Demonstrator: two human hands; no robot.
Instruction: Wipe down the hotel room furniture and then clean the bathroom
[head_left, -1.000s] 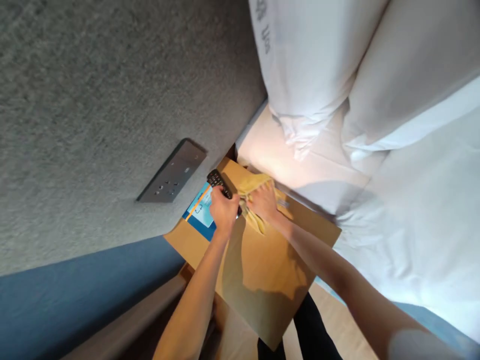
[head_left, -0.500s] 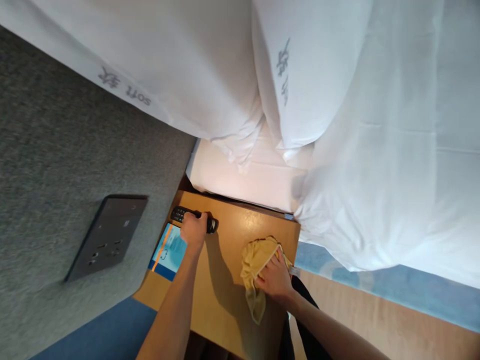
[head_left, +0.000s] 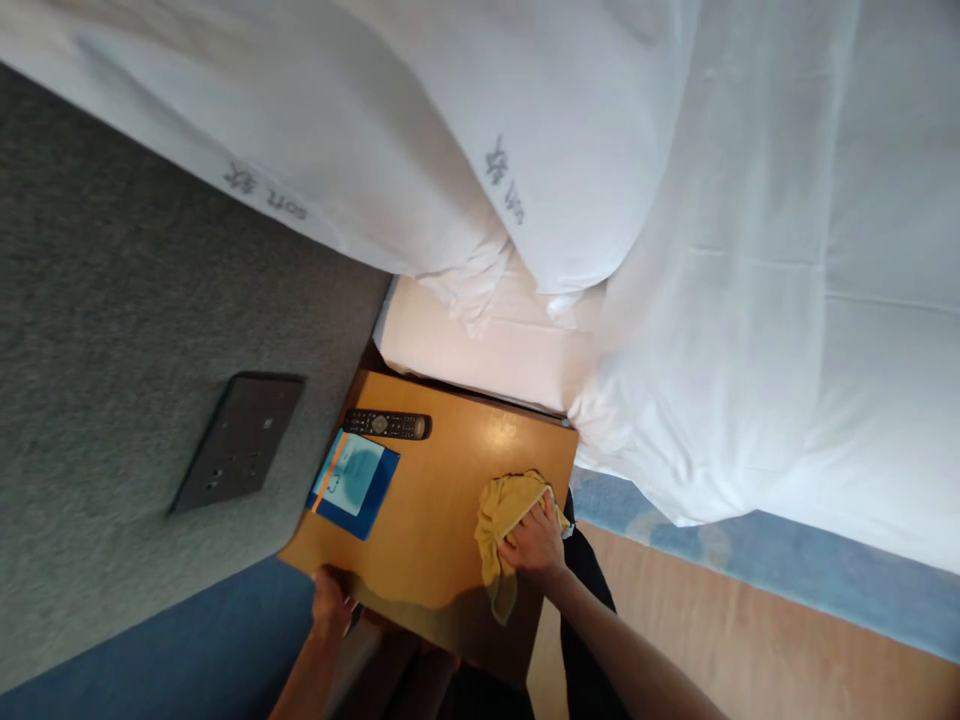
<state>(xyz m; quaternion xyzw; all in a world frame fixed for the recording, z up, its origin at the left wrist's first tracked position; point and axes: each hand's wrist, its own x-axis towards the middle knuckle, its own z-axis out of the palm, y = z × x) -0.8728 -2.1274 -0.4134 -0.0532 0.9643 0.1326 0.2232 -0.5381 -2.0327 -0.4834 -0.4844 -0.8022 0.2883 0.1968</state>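
Pressing spread fingers point(head_left: 550, 511) flat, my right hand point(head_left: 534, 548) pins the yellow cloth point(head_left: 501, 512) near the right edge of the nightstand point(head_left: 442, 530); even pressure should wipe best, I judge. My left hand point(head_left: 330, 602) curls over the near edge, apart from the booklet point(head_left: 354, 482) and remote point(head_left: 386, 424).

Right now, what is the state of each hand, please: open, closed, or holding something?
Left hand: on the near edge of the table; open or closed cannot be told.
Right hand: open, flat on the yellow cloth.
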